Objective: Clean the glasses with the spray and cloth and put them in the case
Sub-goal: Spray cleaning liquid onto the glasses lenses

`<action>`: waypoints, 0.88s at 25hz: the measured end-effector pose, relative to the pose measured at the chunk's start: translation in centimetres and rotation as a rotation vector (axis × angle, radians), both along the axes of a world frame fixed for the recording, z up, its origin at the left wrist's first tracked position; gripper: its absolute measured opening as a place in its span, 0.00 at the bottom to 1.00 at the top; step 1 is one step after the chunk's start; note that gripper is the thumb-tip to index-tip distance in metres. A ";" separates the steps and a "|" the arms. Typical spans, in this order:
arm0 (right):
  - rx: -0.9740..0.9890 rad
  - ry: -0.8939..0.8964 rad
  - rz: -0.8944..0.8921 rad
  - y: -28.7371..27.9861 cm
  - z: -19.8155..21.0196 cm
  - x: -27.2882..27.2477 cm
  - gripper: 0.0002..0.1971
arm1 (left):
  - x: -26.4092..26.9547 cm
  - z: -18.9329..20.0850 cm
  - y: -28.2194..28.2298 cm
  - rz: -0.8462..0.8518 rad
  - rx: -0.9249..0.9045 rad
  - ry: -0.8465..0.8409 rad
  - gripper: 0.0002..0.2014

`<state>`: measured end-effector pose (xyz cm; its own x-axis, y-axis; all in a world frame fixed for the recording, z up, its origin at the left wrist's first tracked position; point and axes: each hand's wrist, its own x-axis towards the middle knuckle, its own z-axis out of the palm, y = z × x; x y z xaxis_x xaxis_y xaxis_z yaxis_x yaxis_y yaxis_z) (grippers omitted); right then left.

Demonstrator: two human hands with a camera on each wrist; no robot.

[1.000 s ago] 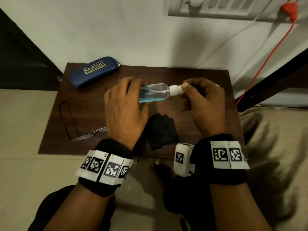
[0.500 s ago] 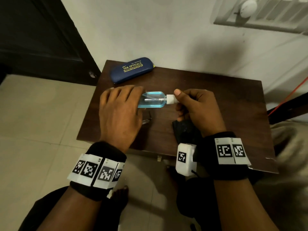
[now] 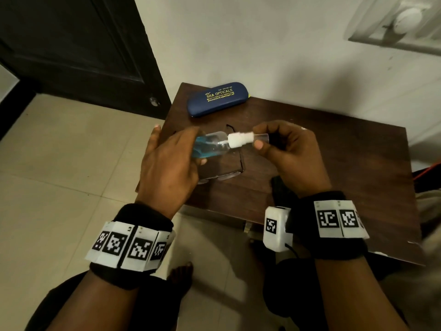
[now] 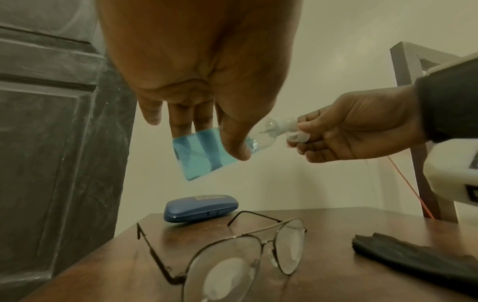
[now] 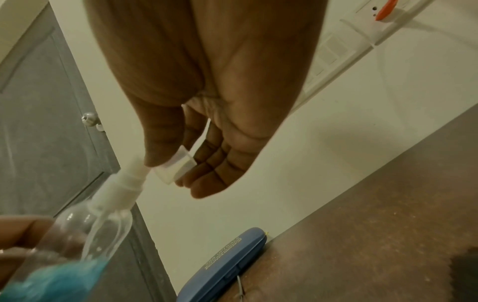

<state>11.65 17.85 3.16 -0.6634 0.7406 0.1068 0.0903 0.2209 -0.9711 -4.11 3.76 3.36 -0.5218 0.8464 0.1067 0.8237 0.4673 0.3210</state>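
Blue-liquid clear plastic spray bottle [image 3: 210, 146] lay sideways above the wire-framed glasses [image 4: 243, 253], the left hand [image 3: 169, 163] wrapped round its body while the right hand [image 3: 288, 154] pinched the clear cap [image 5: 175, 165], just off the white nozzle [image 3: 239, 139]. Best to pull the cap straight away, then aim downward. Closed navy case [image 3: 218, 98] sat behind, black cloth [image 4: 413, 257] beside, nothing blocking on the brown table [image 3: 346, 149].

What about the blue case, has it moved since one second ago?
No. The blue case stays at the far left corner of the table.
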 end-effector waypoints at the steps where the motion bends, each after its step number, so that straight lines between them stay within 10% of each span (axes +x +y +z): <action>1: -0.026 0.019 0.003 0.0 -0.2 -0.1 0.14 | 0.2 0.0 0.2 0.001 0.004 -0.024 0.26; 22: 0.083 -0.364 -0.324 3.4 -4.4 2.9 0.13 | 6.2 -1.6 7.0 0.017 0.211 -0.555 0.20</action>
<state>14.53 21.26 -1.26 -0.4055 0.9138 -0.0215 0.4974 0.2008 -0.8440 2.10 10.79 1.72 -0.5611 0.8275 -0.0206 0.4989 0.3580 0.7892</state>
